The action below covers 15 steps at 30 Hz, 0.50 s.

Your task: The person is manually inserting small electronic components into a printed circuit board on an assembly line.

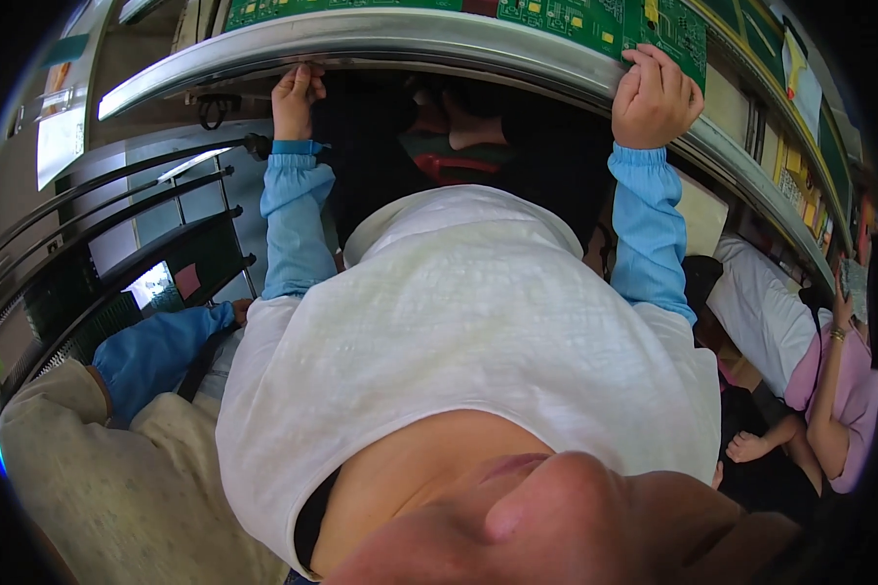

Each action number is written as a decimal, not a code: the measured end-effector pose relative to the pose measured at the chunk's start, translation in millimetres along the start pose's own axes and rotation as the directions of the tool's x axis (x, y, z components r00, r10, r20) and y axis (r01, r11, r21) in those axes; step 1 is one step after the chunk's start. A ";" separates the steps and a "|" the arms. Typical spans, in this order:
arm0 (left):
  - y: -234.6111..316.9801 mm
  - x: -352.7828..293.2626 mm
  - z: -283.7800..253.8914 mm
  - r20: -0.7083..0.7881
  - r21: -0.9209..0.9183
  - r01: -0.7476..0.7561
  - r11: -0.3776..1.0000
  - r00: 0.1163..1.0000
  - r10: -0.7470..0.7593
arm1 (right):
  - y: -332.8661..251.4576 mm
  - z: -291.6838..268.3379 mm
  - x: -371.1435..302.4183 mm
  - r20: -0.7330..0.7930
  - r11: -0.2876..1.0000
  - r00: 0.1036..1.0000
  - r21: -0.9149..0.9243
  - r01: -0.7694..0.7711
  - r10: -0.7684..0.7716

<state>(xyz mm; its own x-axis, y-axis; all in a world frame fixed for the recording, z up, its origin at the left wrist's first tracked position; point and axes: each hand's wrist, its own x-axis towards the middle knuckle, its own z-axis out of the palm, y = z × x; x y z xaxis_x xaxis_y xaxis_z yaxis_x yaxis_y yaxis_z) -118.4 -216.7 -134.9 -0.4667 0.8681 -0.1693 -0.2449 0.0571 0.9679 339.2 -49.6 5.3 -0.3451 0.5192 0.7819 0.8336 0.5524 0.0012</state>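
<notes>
Green circuit boards [556, 21] lie in a row behind a shiny metal rail [380, 31] that curves across the top of the view. My left hand [298, 97] is just below the rail, its fingers pinched together near the underside; what they hold, if anything, is hidden. Over at the right, my right hand [657, 96] rests on the rail, fingers curled at the near edge of the rightmost board [678, 44]. Whether it grips that board cannot be made out. Light blue sleeve covers [646, 219] are on both forearms, and a blue band [297, 147] circles my left wrist.
A black rack [117, 229] with curved bars stands at the left, beside a person with a blue sleeve [161, 351]. People sit at the right, one in a pink top [854, 390]. Beyond the rail at right are yellow parts [800, 180].
</notes>
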 end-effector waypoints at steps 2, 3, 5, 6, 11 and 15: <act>20.6 -12.0 7.9 -0.055 0.319 0.097 0.943 0.995 -0.083 | 0.9 -2.0 -2.6 0.020 1.000 1.000 0.000 0.006 -0.006; 17.2 -19.0 -3.9 -0.069 0.319 0.103 0.942 0.994 -0.086 | -0.1 -1.7 -1.8 0.020 1.000 1.000 0.008 0.014 -0.014; 6.0 -29.2 -29.6 -0.120 0.880 -0.090 0.467 0.909 0.400 | -1.0 2.2 -1.6 0.017 0.999 1.000 0.036 0.024 -0.024; 23.8 -36.4 -17.2 -0.112 0.878 -0.127 0.462 0.883 0.456 | 2.1 3.2 -4.8 0.017 0.999 1.000 0.035 0.019 -0.020; 137.6 -55.6 94.2 -0.044 0.678 -0.455 0.577 0.759 0.650 | 0.5 -2.7 -3.4 0.042 1.000 0.999 0.008 0.004 -0.005; 191.3 -53.5 196.1 0.197 0.359 -0.586 0.727 0.809 0.554 | 1.1 0.2 -1.4 0.021 0.999 1.000 0.038 0.011 -0.012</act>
<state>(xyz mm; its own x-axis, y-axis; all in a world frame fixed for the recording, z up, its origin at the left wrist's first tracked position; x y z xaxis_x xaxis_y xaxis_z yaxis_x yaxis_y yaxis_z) 26.4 -155.5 95.8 -0.3454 0.8308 0.4363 0.4007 -0.2899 0.8691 340.5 -49.6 4.1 -0.3641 0.5256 0.7688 0.8124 0.5829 -0.0138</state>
